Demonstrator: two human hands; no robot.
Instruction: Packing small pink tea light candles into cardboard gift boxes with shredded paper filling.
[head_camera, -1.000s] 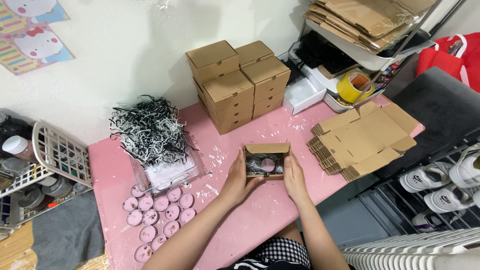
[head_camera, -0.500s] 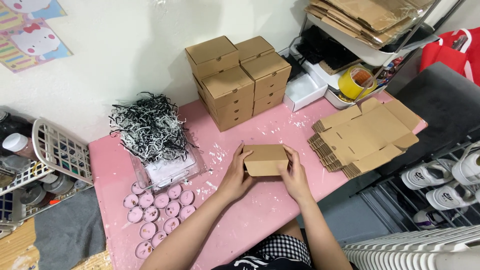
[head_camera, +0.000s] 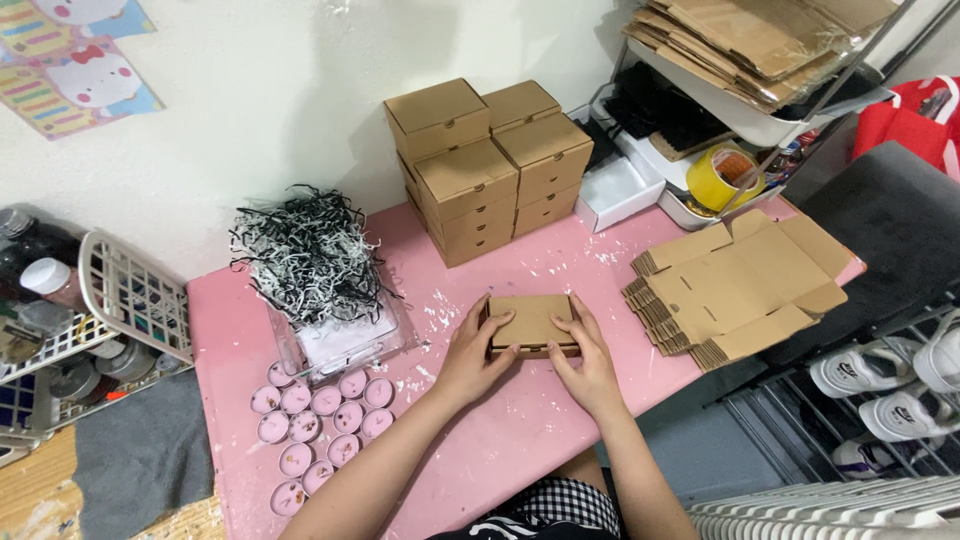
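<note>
So you've got the pink table (head_camera: 520, 440) in front of you, speckled with white flecks, and pretty much dead centre on it sits the small cardboard box (head_camera: 531, 322). It's plain brown corrugated card, flat and squarish, lid fully down now so all you see is the smooth top and a thin front edge. It lies flat on the table, between the stack of flat unfolded boxes (head_camera: 735, 282) on your right and the tray of black and white paper shred (head_camera: 312, 262) on your left. Behind it, against the wall, there's the pile of closed boxes (head_camera: 490, 165) that look just like it.

Your left hand (head_camera: 470, 355) is wrapped round the box's left side, fingers up on the top edge and thumb near the front. Your right hand (head_camera: 588, 362) does the same on the right side, fingers spread over the lid corner. Both are pressing on the box, not really open or loose.

The pink tealight candles (head_camera: 320, 430) sit in a cluster at the near left.

Versus a second ago: the lid was up and you could see something pink inside; half a second ago it was coming down with the box lifted a bit. Now it's shut and lower on the table.
</note>
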